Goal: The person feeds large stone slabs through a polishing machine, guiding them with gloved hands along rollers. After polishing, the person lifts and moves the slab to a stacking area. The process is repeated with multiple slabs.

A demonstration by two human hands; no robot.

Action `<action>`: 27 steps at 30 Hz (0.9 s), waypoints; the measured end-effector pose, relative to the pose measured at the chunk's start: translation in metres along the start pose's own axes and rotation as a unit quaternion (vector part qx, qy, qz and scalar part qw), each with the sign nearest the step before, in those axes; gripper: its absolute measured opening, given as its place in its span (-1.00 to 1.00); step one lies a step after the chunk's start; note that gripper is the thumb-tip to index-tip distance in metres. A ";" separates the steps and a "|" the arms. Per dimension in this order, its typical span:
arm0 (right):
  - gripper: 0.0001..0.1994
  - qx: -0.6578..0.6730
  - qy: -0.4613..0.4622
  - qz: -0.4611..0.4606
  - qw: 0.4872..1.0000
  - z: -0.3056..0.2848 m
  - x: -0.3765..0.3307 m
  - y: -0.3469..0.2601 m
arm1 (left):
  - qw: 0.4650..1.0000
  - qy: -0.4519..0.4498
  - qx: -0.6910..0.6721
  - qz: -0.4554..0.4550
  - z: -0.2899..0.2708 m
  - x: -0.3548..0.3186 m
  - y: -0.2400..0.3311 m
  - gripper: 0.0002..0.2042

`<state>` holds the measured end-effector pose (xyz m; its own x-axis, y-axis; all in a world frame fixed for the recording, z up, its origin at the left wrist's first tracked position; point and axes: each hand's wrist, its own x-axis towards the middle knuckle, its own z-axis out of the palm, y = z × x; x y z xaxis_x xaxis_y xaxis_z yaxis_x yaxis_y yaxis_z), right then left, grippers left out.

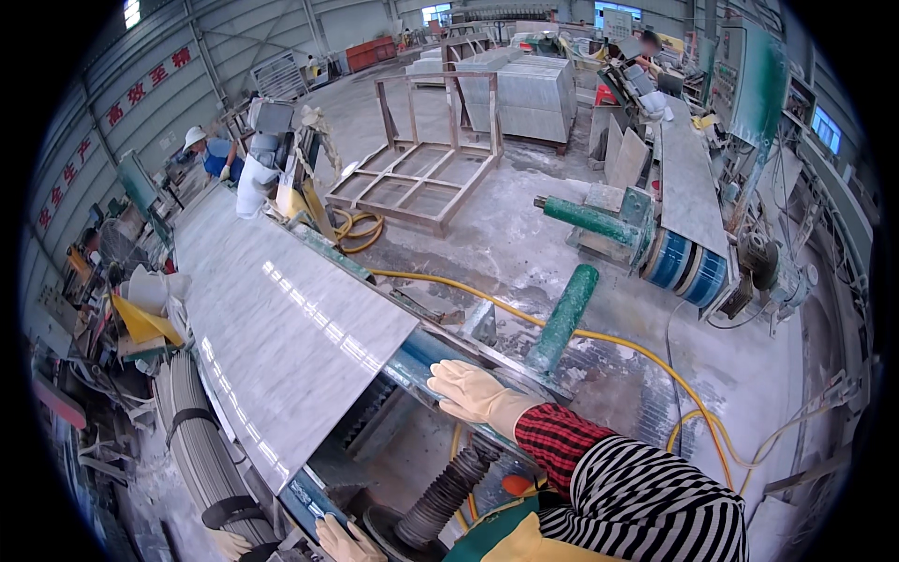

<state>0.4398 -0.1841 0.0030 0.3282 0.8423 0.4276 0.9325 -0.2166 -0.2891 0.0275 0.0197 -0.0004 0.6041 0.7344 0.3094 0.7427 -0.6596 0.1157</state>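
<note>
Gloved right hand [473, 393] on conveyor frame [412, 361], beside marble slab [281, 328]

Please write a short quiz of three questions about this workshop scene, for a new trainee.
1. True or false: the right hand rests on the machine's blue frame edge.
2. What lies on the conveyor? A) wooden planks B) a polished grey stone slab C) steel pipes
3. What colour is the hose on the floor?

Key: 1 true. 2 B. 3 yellow.
</note>
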 end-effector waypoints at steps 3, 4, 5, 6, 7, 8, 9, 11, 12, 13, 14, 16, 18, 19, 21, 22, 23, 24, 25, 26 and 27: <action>-0.50 0.007 -0.001 0.000 1.000 0.000 -0.001 -0.001 | 1.000 0.007 -0.016 0.003 -0.007 -0.003 0.004 -0.51; -0.50 0.007 0.000 -0.001 1.000 -0.001 -0.001 -0.001 | 1.000 0.007 -0.016 0.005 -0.006 -0.003 0.004 -0.51; -0.51 0.007 0.000 -0.001 1.000 -0.001 -0.001 0.000 | 1.000 0.006 -0.018 0.007 -0.006 -0.004 0.003 -0.51; -0.51 0.006 0.001 0.000 1.000 -0.002 -0.002 0.000 | 1.000 0.006 -0.020 0.007 -0.006 -0.003 0.003 -0.51; -0.51 0.007 0.003 0.000 1.000 -0.002 -0.003 -0.001 | 1.000 0.006 -0.022 0.009 -0.005 -0.005 0.003 -0.51; -0.51 0.008 0.005 -0.001 1.000 -0.003 -0.003 -0.001 | 1.000 0.006 -0.023 0.009 -0.005 -0.005 0.002 -0.52; -0.52 0.009 0.008 -0.003 1.000 -0.003 -0.002 -0.001 | 1.000 0.007 -0.025 0.008 -0.005 -0.006 0.002 -0.52; -0.52 0.016 0.000 -0.002 1.000 -0.006 -0.003 -0.002 | 1.000 0.007 -0.025 0.008 -0.005 -0.007 0.000 -0.52; -0.52 0.019 -0.004 -0.002 1.000 -0.007 -0.002 -0.003 | 1.000 0.008 -0.027 0.007 -0.005 -0.007 0.001 -0.52; -0.52 0.018 -0.002 -0.004 1.000 -0.007 -0.002 -0.003 | 1.000 0.008 -0.028 0.007 -0.005 -0.007 0.000 -0.52; -0.52 0.016 0.000 -0.004 1.000 -0.006 -0.002 -0.002 | 1.000 0.008 -0.029 0.007 -0.004 -0.008 0.001 -0.52; -0.53 0.012 -0.002 0.000 1.000 -0.005 -0.004 -0.001 | 0.999 0.010 -0.032 0.008 -0.004 -0.007 0.002 -0.52; -0.53 0.009 -0.010 0.009 1.000 -0.005 -0.005 -0.002 | 0.999 0.011 -0.032 0.010 -0.004 -0.008 0.002 -0.52; -0.53 0.007 -0.008 0.009 1.000 -0.005 -0.006 -0.002 | 0.999 0.013 -0.034 0.010 -0.004 -0.008 0.002 -0.52; -0.54 0.006 -0.002 0.006 1.000 -0.007 -0.006 -0.005 | 0.999 0.014 -0.035 0.011 -0.004 -0.009 0.001 -0.53; -0.54 0.008 -0.004 0.007 1.000 -0.008 -0.006 -0.006 | 0.999 0.014 -0.036 0.010 -0.003 -0.010 0.000 -0.53; -0.54 0.010 -0.005 0.008 1.000 -0.009 -0.006 -0.006 | 0.999 0.019 -0.029 0.010 -0.002 -0.009 0.000 -0.53; -0.54 0.012 -0.007 0.009 1.000 -0.009 -0.006 -0.007 | 0.999 0.017 -0.049 0.006 0.005 -0.010 -0.007 -0.53; -0.54 0.016 -0.007 0.008 1.000 -0.009 -0.006 -0.007 | 0.998 0.016 -0.068 0.002 0.011 -0.012 -0.013 -0.54; -0.54 0.018 -0.007 0.008 1.000 -0.008 -0.006 -0.006 | 0.996 0.015 -0.088 -0.002 0.016 -0.012 -0.018 -0.55; -0.54 0.018 -0.008 0.012 1.000 -0.008 -0.009 -0.003 | 0.996 0.001 -0.085 0.002 0.003 -0.006 -0.002 -0.55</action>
<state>0.4351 -0.1952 0.0071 0.3481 0.8445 0.4070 0.9182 -0.2194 -0.3299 0.0233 0.0174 -0.0050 0.6058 0.7318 0.3120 0.6806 -0.6799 0.2731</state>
